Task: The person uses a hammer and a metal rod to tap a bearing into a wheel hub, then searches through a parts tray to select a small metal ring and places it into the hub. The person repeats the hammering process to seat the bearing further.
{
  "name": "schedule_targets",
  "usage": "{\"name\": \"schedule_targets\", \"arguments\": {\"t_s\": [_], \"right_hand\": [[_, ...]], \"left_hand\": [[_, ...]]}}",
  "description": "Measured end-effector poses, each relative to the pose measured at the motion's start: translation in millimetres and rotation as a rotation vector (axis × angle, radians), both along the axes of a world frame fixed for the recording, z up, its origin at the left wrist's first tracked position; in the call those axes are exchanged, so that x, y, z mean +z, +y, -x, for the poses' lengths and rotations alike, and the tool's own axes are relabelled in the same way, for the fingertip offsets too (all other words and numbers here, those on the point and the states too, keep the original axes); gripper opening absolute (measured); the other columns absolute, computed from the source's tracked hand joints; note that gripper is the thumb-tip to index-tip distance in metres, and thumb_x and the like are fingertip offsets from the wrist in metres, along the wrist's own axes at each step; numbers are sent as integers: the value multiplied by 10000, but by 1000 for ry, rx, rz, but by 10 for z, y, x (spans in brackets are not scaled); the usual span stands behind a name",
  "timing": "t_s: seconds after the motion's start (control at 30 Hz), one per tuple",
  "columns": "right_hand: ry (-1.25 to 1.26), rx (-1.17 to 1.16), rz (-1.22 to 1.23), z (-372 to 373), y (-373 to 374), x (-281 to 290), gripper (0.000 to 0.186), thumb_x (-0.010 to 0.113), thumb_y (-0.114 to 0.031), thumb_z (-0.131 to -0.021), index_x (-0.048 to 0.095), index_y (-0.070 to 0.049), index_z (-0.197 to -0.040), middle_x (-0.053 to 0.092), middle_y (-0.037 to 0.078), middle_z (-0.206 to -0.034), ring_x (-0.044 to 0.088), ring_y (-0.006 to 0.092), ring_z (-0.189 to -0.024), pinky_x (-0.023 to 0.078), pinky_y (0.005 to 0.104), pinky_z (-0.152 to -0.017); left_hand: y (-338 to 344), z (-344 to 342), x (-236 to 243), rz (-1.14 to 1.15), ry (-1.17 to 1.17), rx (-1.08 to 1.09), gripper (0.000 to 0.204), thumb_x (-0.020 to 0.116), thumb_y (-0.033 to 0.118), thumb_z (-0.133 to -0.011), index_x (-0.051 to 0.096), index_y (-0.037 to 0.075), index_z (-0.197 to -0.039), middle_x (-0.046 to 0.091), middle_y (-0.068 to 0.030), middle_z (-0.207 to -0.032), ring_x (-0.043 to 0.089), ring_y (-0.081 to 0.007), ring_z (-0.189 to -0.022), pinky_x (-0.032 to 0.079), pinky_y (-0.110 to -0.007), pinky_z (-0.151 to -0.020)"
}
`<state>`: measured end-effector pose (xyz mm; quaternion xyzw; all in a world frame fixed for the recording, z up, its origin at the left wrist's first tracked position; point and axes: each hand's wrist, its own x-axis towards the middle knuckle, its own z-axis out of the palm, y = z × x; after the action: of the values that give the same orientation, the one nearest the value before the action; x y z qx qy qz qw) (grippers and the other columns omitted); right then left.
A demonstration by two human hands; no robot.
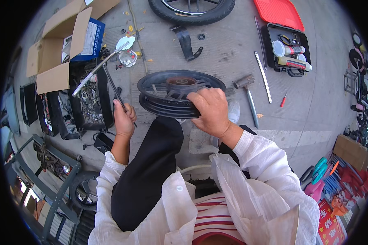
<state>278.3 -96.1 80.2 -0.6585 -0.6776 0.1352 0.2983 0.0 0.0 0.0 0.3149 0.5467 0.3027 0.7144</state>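
My right hand [212, 110] is closed over the near right edge of a bare black wheel rim [151, 100], which is held tilted in front of my knees. No tyre is on this rim, and its hub [182, 81] looks rusty brown. To the left of it, my left hand [124, 118] is wrapped round the dark shaft of a T-handle wrench [109, 79]. Its silver crossbar [95, 72] points up and away over the bins. A gap separates the wrench from the rim. My right fingertips are partly hidden by the rim.
A hammer [248, 98], a flat metal bar [263, 77] and a red screwdriver [283, 100] lie to the right. Beyond them stands an open black toolbox [289, 67]. A tyred wheel [192, 16] lies ahead. Parts bins [95, 120] and a cardboard box [53, 77] are at left.
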Motion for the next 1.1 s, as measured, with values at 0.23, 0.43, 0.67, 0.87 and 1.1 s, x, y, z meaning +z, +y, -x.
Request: {"name": "schedule_targets", "arguments": {"t_s": [0.23,0.43,0.67,0.87,1.1], "right_hand": [[693,-299,417,-756,547,-270,476,825,-226,-726,625,10,-1088,664,77,-903,615,163,-817,489,300,-747],[719,-287,480,-1141,948,-901,523,813,-338,-745,656,13,-1099,675,98,-929,603,173,-877,469,308,-819],[594,-230,567,-1284,1258,-1094,570,762,-398,-781,642,10,-1159,679,160,-1023,621,252,-970,462,348,-887],[461,-219,466,-1262,1174,-1069,598,701,-397,-831,585,44,-1218,658,226,-1090,628,326,-1014,466,361,-907],[270,-381,320,-1464,403,-1229,612,630,-445,-876,581,73,-1198,622,254,-1145,574,352,-1123,422,393,-988]], "left_hand": [[-44,-3,40,-14,-5,-36,665,240,630,-985,257,120,-559,239,4,-490,193,-113,-432,175,-277,-419],[-65,67,23,-6,6,-49,657,240,639,-981,263,127,-569,233,12,-491,184,-109,-432,185,-273,-414],[-46,10,32,20,35,-69,649,247,635,-983,266,131,-574,238,16,-497,186,-103,-434,194,-265,-412],[-31,-27,-3,-161,186,-286,603,339,549,-1005,288,127,-578,273,19,-519,251,-89,-457,211,-264,-435],[-230,28,-270,-335,450,-571,548,538,414,-971,397,73,-566,387,51,-562,320,-67,-557,258,-280,-501]]}}
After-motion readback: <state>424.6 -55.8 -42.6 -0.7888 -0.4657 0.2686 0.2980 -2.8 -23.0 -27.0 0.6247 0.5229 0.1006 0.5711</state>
